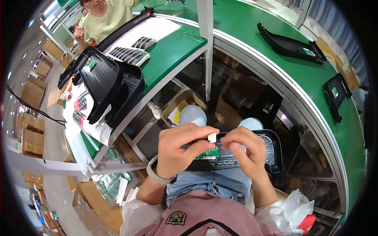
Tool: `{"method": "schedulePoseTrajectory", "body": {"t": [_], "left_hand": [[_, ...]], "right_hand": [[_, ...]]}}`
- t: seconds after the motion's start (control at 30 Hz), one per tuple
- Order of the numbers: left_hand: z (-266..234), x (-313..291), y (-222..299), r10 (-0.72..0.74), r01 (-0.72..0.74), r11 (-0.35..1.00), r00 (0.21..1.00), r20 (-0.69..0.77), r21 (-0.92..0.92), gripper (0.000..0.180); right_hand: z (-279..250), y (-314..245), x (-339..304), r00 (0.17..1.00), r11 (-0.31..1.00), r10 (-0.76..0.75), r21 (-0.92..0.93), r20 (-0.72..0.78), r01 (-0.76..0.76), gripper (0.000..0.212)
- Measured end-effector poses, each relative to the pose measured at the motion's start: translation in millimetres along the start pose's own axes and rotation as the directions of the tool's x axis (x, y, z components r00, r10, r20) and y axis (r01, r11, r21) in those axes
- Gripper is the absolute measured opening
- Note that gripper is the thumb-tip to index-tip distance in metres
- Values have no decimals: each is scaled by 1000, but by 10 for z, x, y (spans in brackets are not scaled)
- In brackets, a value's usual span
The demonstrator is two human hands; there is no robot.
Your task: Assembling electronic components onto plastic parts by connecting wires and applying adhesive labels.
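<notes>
My left hand [182,148] pinches a small white plug connector [212,137] between thumb and forefinger, raised over my lap. Just to its right is my right hand [248,151], its fingers curled in toward the thumb near the connector; whatever they may hold is too small to make out. Below both hands, a long black plastic panel [271,151] lies across my thighs. A green circuit board [210,154] sits on that panel, partly covered by my left hand.
Black panels [102,78] are stacked on the green bench at left, beside curved dark strips [130,54]. A long black panel [291,47] and a shorter one [336,94] rest on the right bench. A person in a yellow top [110,21] is across the left bench. Cardboard boxes [236,94] stand underneath.
</notes>
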State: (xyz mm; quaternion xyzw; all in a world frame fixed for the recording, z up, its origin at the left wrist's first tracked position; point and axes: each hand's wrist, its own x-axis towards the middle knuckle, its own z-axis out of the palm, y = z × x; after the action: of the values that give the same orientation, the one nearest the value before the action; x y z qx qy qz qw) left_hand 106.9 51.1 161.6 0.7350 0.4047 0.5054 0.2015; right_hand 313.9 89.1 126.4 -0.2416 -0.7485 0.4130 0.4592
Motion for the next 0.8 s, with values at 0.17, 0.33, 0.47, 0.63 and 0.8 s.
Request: {"method": "schedulePoseTrajectory", "body": {"t": [0.17,0.33,0.47,0.63,0.8], "left_hand": [[126,-203,205,-245,168,942,936,-251,-292,30],[78,-246,76,-359,20,812,805,-472,-583,35],[17,-195,-101,-415,-9,801,712,-567,-598,33],[10,-229,-315,-160,261,965,691,-704,37,51],[105,-410,-157,174,-407,616,905,387,675,52]], "right_hand": [[232,382,-9,943,997,-33,-58,332,55,38],[607,667,-585,734,827,168,311,658,-469,43],[349,725,-842,483,423,265,350,834,-836,38],[117,457,-870,752,711,555,266,356,-651,24],[108,293,-631,995,941,75,-336,63,-50,9]]}}
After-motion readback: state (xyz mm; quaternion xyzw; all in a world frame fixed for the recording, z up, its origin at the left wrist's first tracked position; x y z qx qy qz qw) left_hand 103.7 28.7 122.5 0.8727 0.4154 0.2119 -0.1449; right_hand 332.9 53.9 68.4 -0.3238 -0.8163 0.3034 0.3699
